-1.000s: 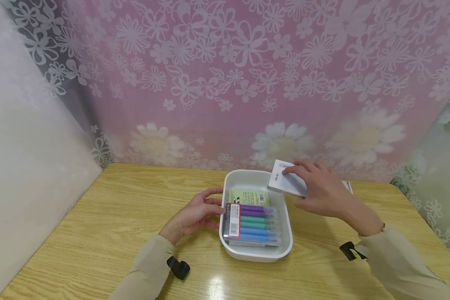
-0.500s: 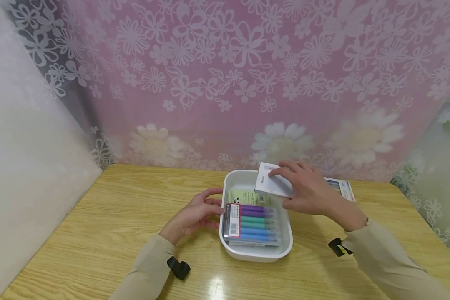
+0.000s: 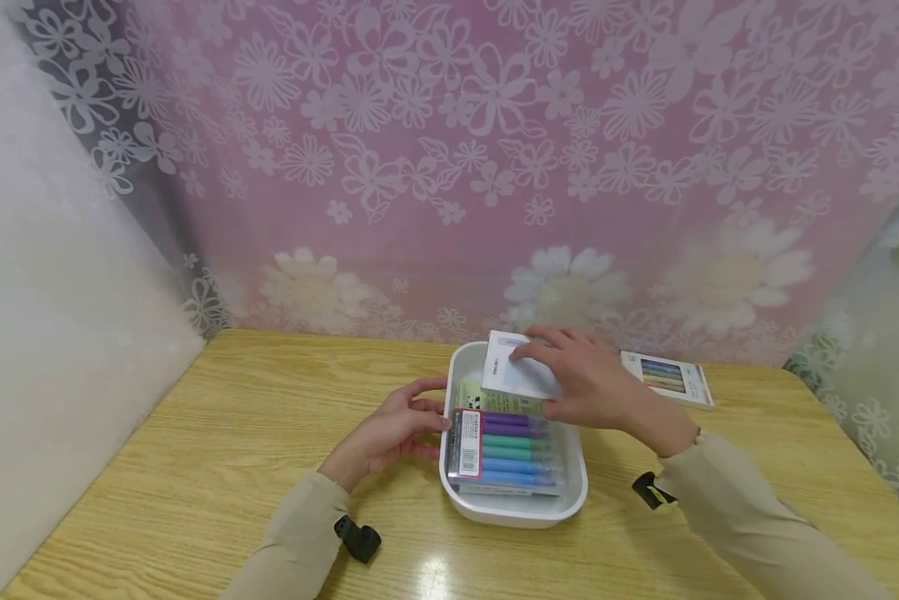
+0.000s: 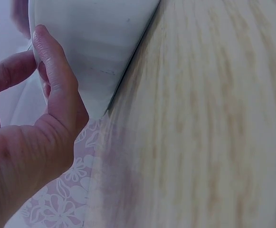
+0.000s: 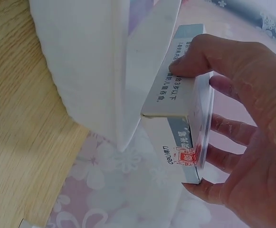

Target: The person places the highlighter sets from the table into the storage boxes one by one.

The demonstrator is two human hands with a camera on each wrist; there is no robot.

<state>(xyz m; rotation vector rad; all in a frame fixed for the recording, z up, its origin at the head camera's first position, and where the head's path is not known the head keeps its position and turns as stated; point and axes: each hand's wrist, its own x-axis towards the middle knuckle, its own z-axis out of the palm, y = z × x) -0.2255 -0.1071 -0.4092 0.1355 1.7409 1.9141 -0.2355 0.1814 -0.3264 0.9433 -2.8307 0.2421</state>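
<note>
A white plastic bin (image 3: 512, 513) stands on the table. My left hand (image 3: 385, 429) holds its left rim with the fingertips, also seen at the wall in the left wrist view. My right hand (image 3: 587, 379) grips a white highlighter box (image 3: 519, 371), tilted over the far end of the bin. In the right wrist view the thumb presses one side of the highlighter box (image 5: 164, 137) and the fingers lie along another. Inside the bin lies a clear pack of purple, green and blue pens (image 3: 505, 450). A pale green panda-print pack (image 3: 497, 402) is partly hidden beneath the box.
A flat white box with a window showing coloured sticks (image 3: 666, 379) lies at the back right of the wooden table (image 3: 269, 417). Under the pen pack in the bin, the edge of another white box (image 3: 509, 491) shows. A pink floral curtain (image 3: 449, 183) hangs behind.
My right hand has carried the highlighter box left, from the bin's right rim to above its far end. The flat box at the back right has come into view. The left hand stays put.
</note>
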